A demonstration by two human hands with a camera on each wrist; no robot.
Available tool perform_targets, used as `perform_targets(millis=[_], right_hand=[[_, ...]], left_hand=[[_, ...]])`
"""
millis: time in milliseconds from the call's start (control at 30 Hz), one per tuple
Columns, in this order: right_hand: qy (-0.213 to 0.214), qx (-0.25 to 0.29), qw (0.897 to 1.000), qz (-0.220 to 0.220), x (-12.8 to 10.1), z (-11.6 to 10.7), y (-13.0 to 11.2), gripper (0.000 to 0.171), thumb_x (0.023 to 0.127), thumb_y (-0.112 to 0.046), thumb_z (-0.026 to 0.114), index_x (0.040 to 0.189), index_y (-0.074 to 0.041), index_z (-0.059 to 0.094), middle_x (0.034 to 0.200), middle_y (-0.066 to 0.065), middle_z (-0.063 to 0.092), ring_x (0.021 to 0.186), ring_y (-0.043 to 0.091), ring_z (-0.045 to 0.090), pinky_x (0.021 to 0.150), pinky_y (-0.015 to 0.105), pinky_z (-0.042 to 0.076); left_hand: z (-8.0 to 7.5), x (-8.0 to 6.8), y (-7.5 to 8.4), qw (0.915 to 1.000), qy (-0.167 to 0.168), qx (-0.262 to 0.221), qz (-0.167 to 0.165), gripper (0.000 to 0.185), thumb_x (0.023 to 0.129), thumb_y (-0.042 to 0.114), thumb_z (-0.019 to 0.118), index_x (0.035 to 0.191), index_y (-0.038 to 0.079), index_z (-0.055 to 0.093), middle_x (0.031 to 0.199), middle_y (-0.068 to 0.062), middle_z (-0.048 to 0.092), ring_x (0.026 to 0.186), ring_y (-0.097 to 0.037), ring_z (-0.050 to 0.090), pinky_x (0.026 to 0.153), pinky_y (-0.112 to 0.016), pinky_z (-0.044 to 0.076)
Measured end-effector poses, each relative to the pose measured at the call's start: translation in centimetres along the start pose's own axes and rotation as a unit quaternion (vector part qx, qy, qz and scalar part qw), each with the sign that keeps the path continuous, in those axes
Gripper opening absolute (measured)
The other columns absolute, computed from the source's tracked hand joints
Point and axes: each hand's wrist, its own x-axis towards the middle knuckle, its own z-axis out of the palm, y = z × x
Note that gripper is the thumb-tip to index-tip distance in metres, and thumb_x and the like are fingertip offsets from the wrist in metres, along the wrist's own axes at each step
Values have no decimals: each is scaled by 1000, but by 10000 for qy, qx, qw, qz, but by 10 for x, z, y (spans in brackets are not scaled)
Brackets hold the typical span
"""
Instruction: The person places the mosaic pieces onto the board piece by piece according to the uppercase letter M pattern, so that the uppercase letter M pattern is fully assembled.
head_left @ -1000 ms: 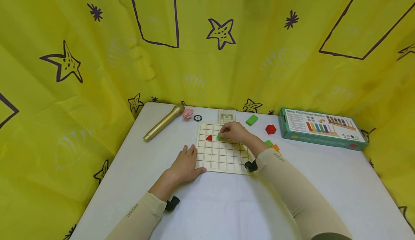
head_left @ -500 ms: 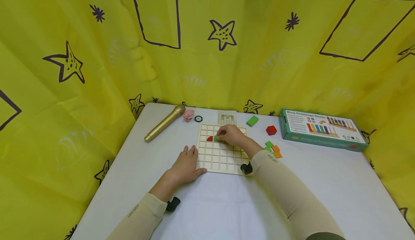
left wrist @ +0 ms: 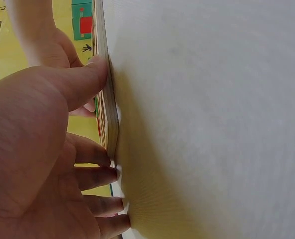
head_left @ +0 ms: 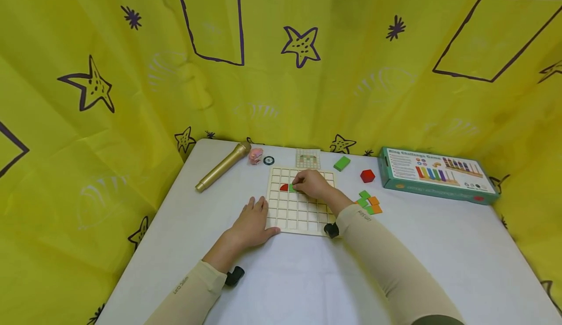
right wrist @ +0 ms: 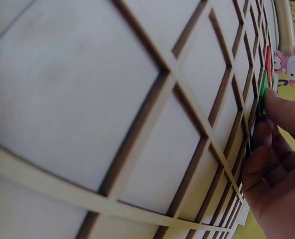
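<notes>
A pale wooden grid board (head_left: 298, 214) lies on the table. My left hand (head_left: 250, 225) rests at its near left corner, fingers spread along the left side and thumb on the front edge; in the left wrist view the thumb (left wrist: 90, 77) touches that edge. Over the upper cells my right hand (head_left: 313, 184) pinches a green square tile (head_left: 292, 187), set in the cell beside a red quarter-round tile (head_left: 284, 187). The right wrist view shows the thumb against the green tile (right wrist: 262, 92), the other fingers curled; part of the tile is hidden by the hand.
Several loose green and orange tiles (head_left: 374, 201) lie right of the board. Behind it are a pattern card (head_left: 308, 158), a green block (head_left: 342, 163) and a red hexagonal block (head_left: 367, 176). A gold microphone (head_left: 221, 168), pink figurine (head_left: 255, 156), round disc (head_left: 269, 160) and game box (head_left: 439, 176) stand around.
My right hand has moved a little left with the green tile, bringing it beside the red one, then nearly stopped. More loose tiles show past the right arm. The left hand stays put.
</notes>
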Motion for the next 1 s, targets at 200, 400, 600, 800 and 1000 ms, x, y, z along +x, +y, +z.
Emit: perform_targets(millis=[200, 400, 600, 800, 1000], right_hand=[[62, -158, 9999, 28, -1, 3, 0, 8, 97, -16, 69, 97, -10, 74, 94, 1, 69, 85, 18, 58, 82, 36, 50], [80, -129, 9999, 66, -1, 4, 1, 8, 97, -16, 69, 99, -10, 74, 95, 1, 69, 87, 18, 59, 84, 37, 50], [31, -75, 10000, -7, -2, 1, 3, 12, 98, -18, 68, 105, -10, 74, 97, 1, 69, 91, 18, 60, 85, 38, 51], [-21, 160, 9999, 50, -7, -3, 8, 14, 97, -21, 69, 108, -13, 75, 100, -1, 69, 92, 18, 60, 85, 38, 50], [10, 205, 9998, 24, -16, -9, 11, 13, 97, -23, 70, 106, -15, 76, 100, -2, 69, 86, 18, 59, 78, 35, 50]], left_hand=[[-1, 0, -1, 10000, -12, -4, -1, 90, 96, 54, 61, 150, -12, 33, 158, -28, 29, 146, -50, 22, 116, -56, 27], [0, 0, -1, 10000, 2, -30, 6, 90, 96, 54, 61, 150, -13, 34, 158, -28, 30, 146, -51, 22, 116, -56, 27], [1, 1, -1, 10000, -6, 3, 7, 90, 97, 55, 60, 150, -12, 33, 158, -28, 29, 146, -50, 21, 116, -56, 27], [2, 1, -1, 10000, -47, 54, -4, 90, 97, 55, 59, 151, -12, 33, 159, -27, 28, 146, -50, 21, 116, -55, 26], [0, 0, 0, 10000, -78, 18, -48, 90, 97, 55, 60, 151, -12, 32, 159, -27, 27, 147, -49, 20, 117, -55, 26]])
